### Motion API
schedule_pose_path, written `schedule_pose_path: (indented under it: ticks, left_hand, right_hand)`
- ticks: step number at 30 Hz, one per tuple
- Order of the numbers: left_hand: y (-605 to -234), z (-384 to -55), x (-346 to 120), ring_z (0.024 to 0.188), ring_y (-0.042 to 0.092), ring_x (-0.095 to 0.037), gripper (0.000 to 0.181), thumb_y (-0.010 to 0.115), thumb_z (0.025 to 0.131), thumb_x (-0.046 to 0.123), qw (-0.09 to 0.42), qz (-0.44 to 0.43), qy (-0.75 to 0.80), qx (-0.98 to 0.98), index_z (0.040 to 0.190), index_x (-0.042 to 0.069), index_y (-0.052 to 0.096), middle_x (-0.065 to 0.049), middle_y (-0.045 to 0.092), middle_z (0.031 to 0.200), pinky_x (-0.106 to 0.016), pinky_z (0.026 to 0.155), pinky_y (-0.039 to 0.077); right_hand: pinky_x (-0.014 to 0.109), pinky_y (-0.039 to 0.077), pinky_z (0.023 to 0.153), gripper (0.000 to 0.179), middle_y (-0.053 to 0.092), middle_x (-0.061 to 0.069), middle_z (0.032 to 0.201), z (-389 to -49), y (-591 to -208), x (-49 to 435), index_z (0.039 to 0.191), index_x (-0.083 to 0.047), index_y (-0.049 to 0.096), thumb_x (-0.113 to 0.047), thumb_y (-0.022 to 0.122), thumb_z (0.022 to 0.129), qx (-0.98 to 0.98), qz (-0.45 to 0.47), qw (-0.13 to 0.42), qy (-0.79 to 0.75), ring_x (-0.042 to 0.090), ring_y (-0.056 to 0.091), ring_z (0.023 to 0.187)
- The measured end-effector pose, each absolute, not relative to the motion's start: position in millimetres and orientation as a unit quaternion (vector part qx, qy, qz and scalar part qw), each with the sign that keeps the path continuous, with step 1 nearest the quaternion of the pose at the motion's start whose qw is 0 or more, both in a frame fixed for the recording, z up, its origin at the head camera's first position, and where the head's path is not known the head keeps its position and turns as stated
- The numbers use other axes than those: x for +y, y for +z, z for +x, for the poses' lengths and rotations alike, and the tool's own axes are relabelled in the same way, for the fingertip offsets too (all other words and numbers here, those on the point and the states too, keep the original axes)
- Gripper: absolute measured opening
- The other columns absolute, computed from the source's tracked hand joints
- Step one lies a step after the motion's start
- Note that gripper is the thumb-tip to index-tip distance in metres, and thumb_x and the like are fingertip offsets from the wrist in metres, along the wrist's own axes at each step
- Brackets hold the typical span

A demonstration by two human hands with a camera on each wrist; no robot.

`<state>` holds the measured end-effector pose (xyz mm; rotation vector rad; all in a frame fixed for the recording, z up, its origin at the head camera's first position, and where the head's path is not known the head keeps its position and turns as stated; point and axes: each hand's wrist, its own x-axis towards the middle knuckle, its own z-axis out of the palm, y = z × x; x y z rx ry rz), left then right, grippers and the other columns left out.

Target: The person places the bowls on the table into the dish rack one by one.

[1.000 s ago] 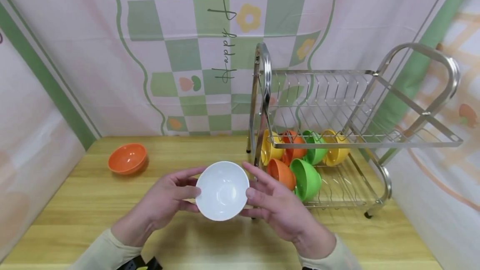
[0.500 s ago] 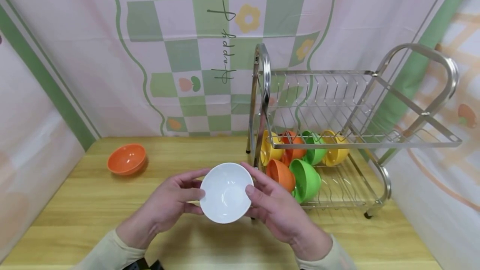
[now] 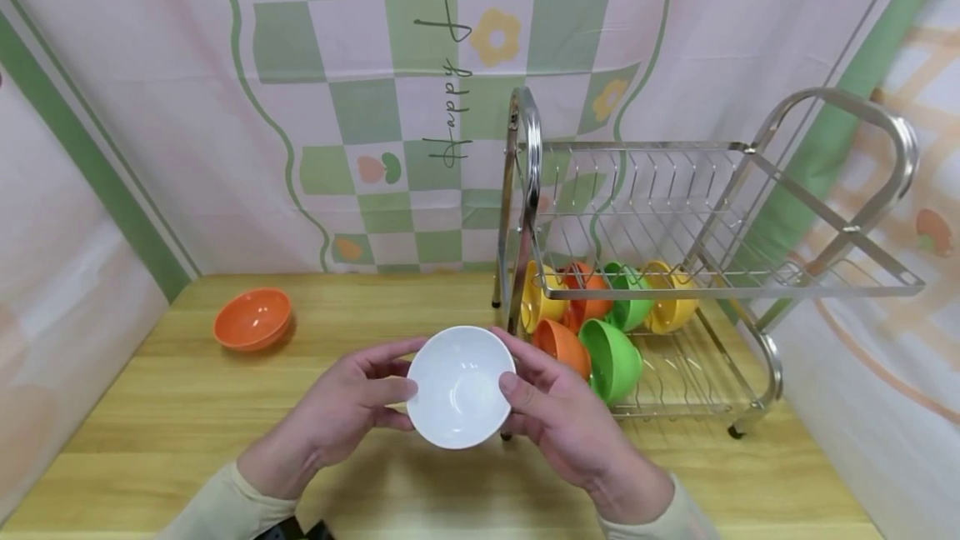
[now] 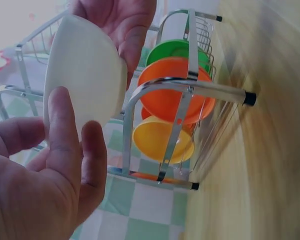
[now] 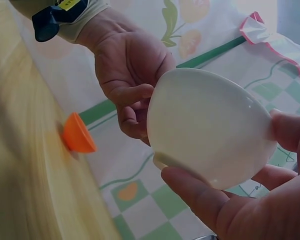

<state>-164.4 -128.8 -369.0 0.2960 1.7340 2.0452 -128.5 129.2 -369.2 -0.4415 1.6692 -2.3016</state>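
Between both hands a white bowl [image 3: 461,390] is held up above the table, its hollow turned toward the head camera. The left hand [image 3: 341,407] grips its left side, thumb at the rim and fingers behind. On the opposite side the right hand [image 3: 566,423] grips it the same way, close to the rack's left end. In the left wrist view the white bowl [image 4: 82,70] appears side-on, with fingers against its outer wall. Its foot ring and outside show in the right wrist view, where the bowl [image 5: 210,125] has the right fingers underneath.
A two-tier metal dish rack [image 3: 645,294] stands at the right. Its lower tier holds several bowls: a green bowl [image 3: 611,361], an orange bowl [image 3: 561,348], yellow ones and others behind. Another orange bowl [image 3: 253,319] sits on the wooden table [image 3: 135,432] at the left.
The white bowl and both hands have shifted slightly to the right, toward the rack. Both hands keep their grip, and the rack and other bowls stay in place.
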Motion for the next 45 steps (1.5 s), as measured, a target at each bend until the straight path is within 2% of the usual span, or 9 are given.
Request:
schedule_pose_path:
  ticks: [5,11,18,21,24,28,32,39,45]
  left_hand:
    - [-369.1,-164.6,-125.8,0.095,0.061,-0.029,0.056,0.070,0.089,0.001,0.215,0.134,0.722,0.644,0.142,0.000,0.053,-0.022,0.053,0.121,-0.041,0.078,0.060]
    - [-371.2,-166.4,-121.5,0.096,0.061,-0.030,0.053,0.069,0.091,0.004,0.216,0.171,0.707,0.652,0.141,0.002,0.054,-0.022,0.054,0.119,-0.044,0.077,0.060]
    - [-373.7,-170.1,-114.7,0.100,0.062,-0.034,0.048,0.061,0.100,0.018,0.186,0.197,0.671,0.690,0.144,-0.001,0.050,-0.018,0.059,0.116,-0.043,0.081,0.059]
    - [-374.8,-174.4,-109.3,0.105,0.061,-0.033,0.051,0.062,0.100,0.019,0.171,0.195,0.654,0.710,0.146,0.001,0.048,-0.016,0.060,0.117,-0.042,0.088,0.056]
    - [-376.8,-180.2,-101.6,0.108,0.061,-0.029,0.055,0.068,0.096,0.019,0.159,0.182,0.639,0.730,0.147,0.009,0.049,-0.012,0.061,0.120,-0.041,0.092,0.054]
    - [-380.6,-187.3,-89.3,0.108,0.062,-0.027,0.059,0.071,0.092,0.016,0.159,0.168,0.641,0.732,0.147,0.015,0.049,-0.012,0.059,0.122,-0.040,0.090,0.055]
    - [-384.1,-191.8,-75.7,0.104,0.063,-0.030,0.059,0.072,0.092,0.012,0.174,0.155,0.664,0.711,0.147,0.016,0.050,-0.015,0.058,0.122,-0.041,0.086,0.057]
    - [-391.3,-197.0,-54.4,0.100,0.064,-0.031,0.056,0.073,0.090,0.006,0.171,0.131,0.689,0.693,0.142,0.019,0.055,-0.013,0.060,0.117,-0.042,0.080,0.059]
    - [-392.5,-199.1,-40.5,0.094,0.065,-0.030,0.054,0.072,0.088,0.001,0.172,0.116,0.704,0.679,0.138,0.019,0.059,-0.017,0.060,0.114,-0.043,0.076,0.060]
  right_hand:
    - [0.041,0.057,0.087,0.058,0.049,0.022,0.135,-127.1,-368.3,134.0,0.154,0.001,0.031,-0.011,0.056,0.103,0.577,-0.159,0.123,-0.792,0.030,0.061,0.107]
    - [0.046,0.056,0.089,0.055,0.047,0.023,0.138,-125.4,-366.4,143.8,0.153,0.001,0.034,-0.007,0.055,0.102,0.580,-0.159,0.117,-0.790,0.033,0.060,0.111]
    - [0.043,0.058,0.083,0.049,0.048,0.020,0.136,-121.9,-361.0,162.1,0.152,-0.005,0.040,-0.006,0.051,0.104,0.589,-0.173,0.093,-0.784,0.032,0.060,0.109]
    - [0.042,0.058,0.084,0.047,0.049,0.020,0.136,-120.8,-359.0,172.1,0.151,-0.008,0.043,-0.005,0.048,0.105,0.586,-0.181,0.087,-0.785,0.031,0.060,0.109]
    - [0.042,0.057,0.087,0.046,0.050,0.017,0.139,-119.9,-357.8,183.9,0.151,-0.011,0.044,-0.004,0.044,0.106,0.583,-0.188,0.089,-0.785,0.031,0.060,0.112]
    - [0.042,0.056,0.089,0.047,0.049,0.013,0.143,-119.1,-355.8,202.3,0.152,-0.011,0.042,-0.002,0.039,0.106,0.575,-0.207,0.089,-0.787,0.032,0.060,0.114]
    - [0.042,0.055,0.091,0.047,0.048,0.013,0.145,-118.5,-354.4,221.0,0.152,-0.009,0.041,0.001,0.034,0.107,0.564,-0.219,0.069,-0.793,0.032,0.060,0.115]
    - [0.041,0.057,0.086,0.047,0.054,0.016,0.138,-120.6,-353.7,248.7,0.152,-0.004,0.040,0.003,0.027,0.107,0.532,-0.235,0.032,-0.813,0.027,0.065,0.107]
    - [0.041,0.056,0.089,0.048,0.056,0.017,0.136,-125.7,-352.4,264.8,0.152,0.001,0.035,0.007,0.023,0.106,0.499,-0.261,0.022,-0.826,0.028,0.066,0.106]
